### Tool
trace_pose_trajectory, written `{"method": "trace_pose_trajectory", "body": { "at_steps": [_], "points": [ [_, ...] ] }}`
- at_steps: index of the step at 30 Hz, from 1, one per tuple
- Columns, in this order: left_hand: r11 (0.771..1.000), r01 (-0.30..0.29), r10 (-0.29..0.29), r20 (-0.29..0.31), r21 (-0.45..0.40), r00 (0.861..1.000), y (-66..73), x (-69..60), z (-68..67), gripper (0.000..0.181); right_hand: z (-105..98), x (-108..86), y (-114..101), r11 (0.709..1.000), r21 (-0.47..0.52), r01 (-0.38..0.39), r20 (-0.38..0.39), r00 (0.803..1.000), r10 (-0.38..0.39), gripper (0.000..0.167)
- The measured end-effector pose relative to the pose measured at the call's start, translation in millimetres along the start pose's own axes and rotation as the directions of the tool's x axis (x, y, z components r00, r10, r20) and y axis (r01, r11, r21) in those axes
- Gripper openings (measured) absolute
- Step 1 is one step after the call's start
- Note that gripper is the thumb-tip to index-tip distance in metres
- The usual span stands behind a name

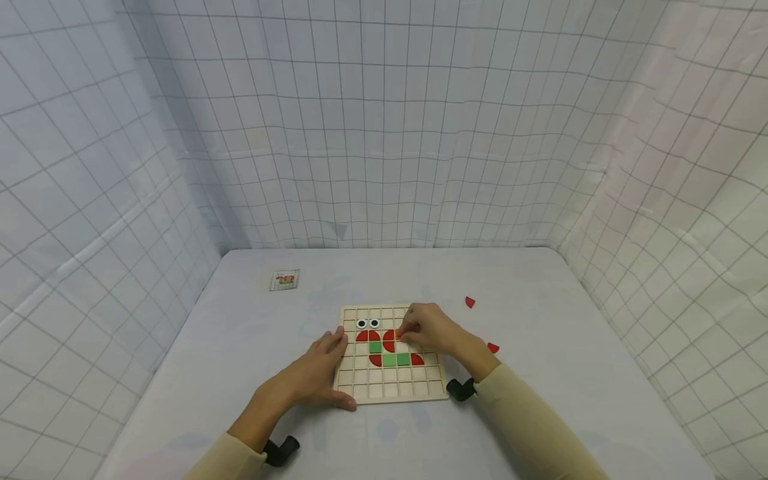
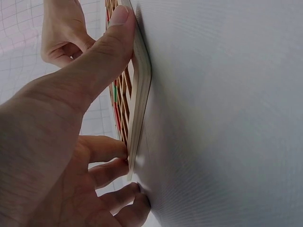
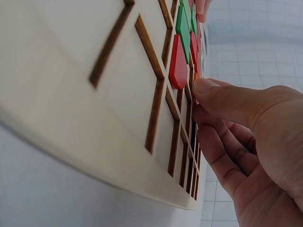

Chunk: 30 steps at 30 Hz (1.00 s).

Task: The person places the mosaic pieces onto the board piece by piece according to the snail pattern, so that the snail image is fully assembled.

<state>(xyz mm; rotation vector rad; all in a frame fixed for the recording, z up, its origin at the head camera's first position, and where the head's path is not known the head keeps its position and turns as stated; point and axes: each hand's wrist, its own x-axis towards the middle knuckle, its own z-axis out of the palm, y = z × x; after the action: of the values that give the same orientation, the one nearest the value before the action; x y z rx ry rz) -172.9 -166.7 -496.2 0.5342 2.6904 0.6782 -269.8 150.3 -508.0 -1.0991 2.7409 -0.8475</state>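
Head view gives me the left hand (image 1: 317, 373) spread wide, thumb at the near edge of the wooden grid board (image 1: 390, 389) and fingers along its left edge. Across from it, the right hand (image 1: 433, 328) narrows to pinch a small orange piece (image 1: 399, 335) just right of two red quarter-circles (image 1: 389, 341). The board lies on the counter (image 1: 540, 400), between the left hand and the right forearm.

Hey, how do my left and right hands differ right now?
Your left hand rests at the left edge of the wooden grid board; your right hand is over its squares. Your right hand pinches a small orange piece; your left holds no piece. Both come out of beige sleeves.
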Motion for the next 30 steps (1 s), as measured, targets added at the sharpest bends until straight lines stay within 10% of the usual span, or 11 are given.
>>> {"method": "trace_pose_trajectory", "body": {
  "at_steps": [30],
  "points": [
    [1.000, 0.013, -0.013, -0.002, 0.006, 1.000, -5.5, 2.4, 3.0, 0.144, -24.6, -52.6, 22.5, 0.993, 0.038, -0.108, -0.098, 0.989, 0.112, 0.010]
  ]
}}
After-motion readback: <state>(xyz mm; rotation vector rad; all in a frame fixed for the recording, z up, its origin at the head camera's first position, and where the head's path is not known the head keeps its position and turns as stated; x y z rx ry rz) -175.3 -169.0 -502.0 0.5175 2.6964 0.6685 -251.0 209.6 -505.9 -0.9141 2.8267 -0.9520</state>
